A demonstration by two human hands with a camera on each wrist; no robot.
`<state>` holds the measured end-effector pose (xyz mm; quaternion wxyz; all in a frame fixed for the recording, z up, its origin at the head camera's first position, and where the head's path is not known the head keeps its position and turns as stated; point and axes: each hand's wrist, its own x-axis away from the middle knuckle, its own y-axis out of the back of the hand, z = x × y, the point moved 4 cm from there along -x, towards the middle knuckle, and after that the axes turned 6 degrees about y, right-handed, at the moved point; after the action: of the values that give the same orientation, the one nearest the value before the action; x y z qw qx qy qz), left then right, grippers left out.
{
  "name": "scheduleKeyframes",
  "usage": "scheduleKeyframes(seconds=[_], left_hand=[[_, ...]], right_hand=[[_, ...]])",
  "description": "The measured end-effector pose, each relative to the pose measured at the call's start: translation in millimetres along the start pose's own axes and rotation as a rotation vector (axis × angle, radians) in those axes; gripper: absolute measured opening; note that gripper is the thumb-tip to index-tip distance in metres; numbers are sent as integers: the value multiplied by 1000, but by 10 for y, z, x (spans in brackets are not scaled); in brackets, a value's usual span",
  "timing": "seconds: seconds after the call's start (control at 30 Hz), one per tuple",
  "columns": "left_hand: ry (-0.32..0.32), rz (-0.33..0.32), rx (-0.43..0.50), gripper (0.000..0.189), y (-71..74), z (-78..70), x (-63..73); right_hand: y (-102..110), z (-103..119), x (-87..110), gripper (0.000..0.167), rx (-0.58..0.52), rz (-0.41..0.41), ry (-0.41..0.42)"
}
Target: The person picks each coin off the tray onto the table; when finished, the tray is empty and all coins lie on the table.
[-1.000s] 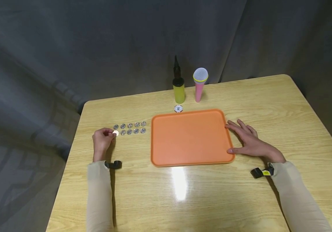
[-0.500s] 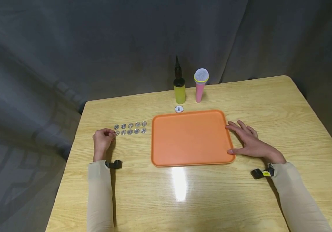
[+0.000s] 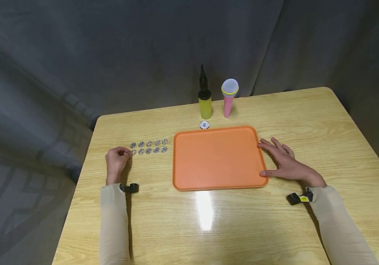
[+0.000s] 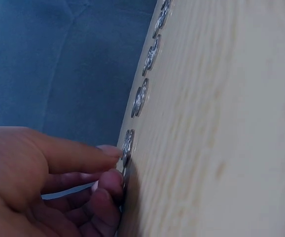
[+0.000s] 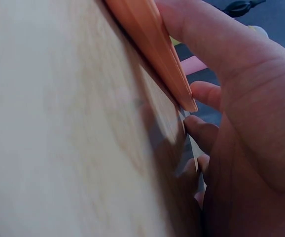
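Several silvery coins lie in two short rows on the table, left of an orange tray. My left hand is at the left end of the nearer row, thumb and fingertips curled at the edge of the end coin. In the left wrist view the thumb meets that coin, and the other fingers bend below it. On the right, my right hand has its fingers spread, with thumb and index finger resting on the tray's right rim.
Behind the tray stand a yellow-green hand pump with a black nozzle and a pink toy microphone. A white poker chip lies by the tray's far rim. Dark curtains hang beyond the wooden table.
The end coin at my left fingertips shone bright white a second ago and now looks dull silver like the others. Both hands have stayed in place; the head view shifted slightly.
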<state>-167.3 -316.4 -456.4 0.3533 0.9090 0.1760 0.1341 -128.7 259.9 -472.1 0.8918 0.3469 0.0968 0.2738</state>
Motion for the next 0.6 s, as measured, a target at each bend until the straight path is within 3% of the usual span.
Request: scheduleKeyframes(seconds=[0.27, 0.6], left_hand=[[-46, -109, -27, 19, 88, -16, 29], [-74, -172, -27, 22, 123, -42, 36]], right_hand=[[-13, 7, -2, 93, 5, 1, 3], [5, 18, -35, 93, 10, 7, 8]])
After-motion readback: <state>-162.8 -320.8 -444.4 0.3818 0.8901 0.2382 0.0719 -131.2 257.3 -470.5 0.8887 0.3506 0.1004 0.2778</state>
